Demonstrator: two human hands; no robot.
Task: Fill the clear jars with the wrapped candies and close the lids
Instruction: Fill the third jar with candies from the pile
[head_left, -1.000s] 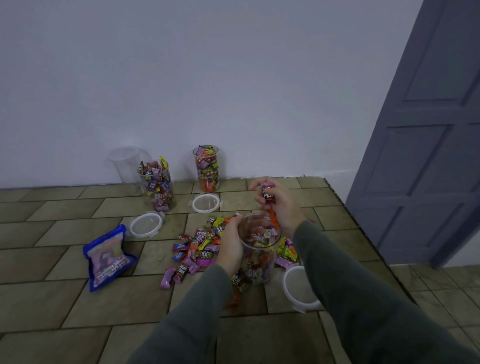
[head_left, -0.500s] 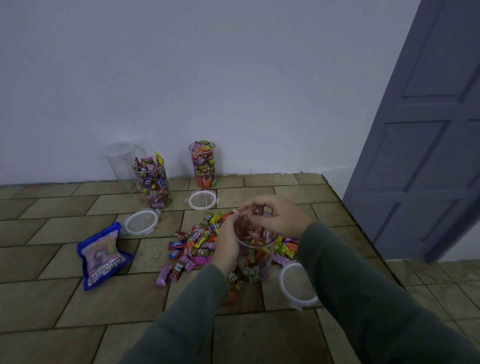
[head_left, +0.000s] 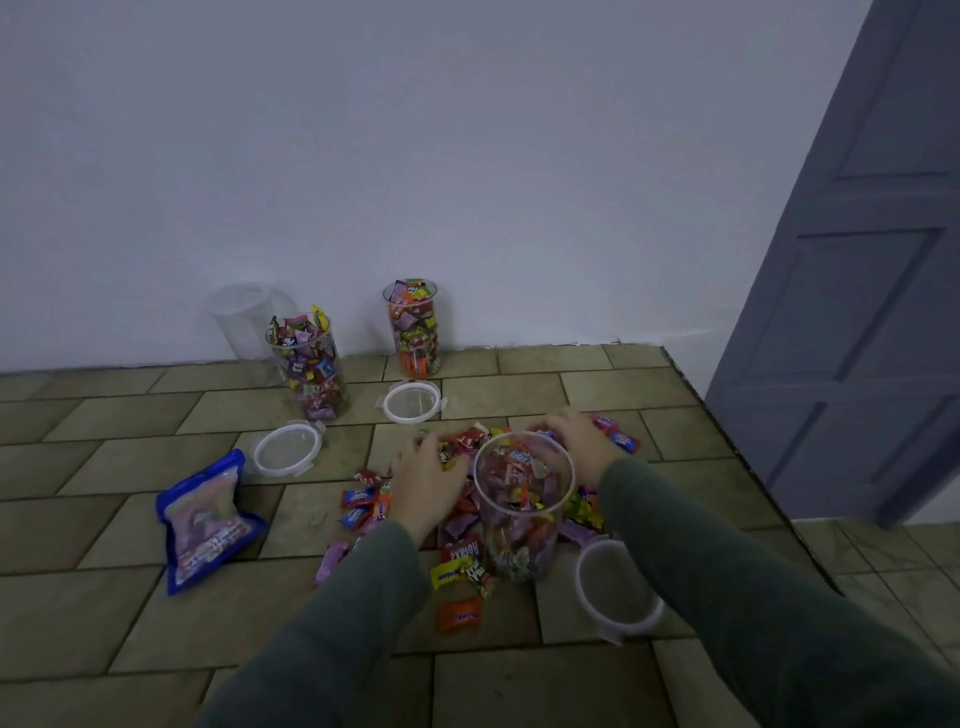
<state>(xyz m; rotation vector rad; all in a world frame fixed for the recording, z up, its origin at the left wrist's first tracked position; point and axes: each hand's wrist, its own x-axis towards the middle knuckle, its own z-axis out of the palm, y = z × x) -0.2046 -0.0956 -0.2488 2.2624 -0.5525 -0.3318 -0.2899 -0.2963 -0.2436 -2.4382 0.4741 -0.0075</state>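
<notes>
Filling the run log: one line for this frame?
left hand: on candy pile | right hand: same | near jar: part-filled, open

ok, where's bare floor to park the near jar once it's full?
Free: tiles between the blue pouch and the candy pile, the near floor under the sleeves, and the stretch right of the back jar along the wall. Crowded: around the near jar, where both hands dig and a lid lies.
</notes>
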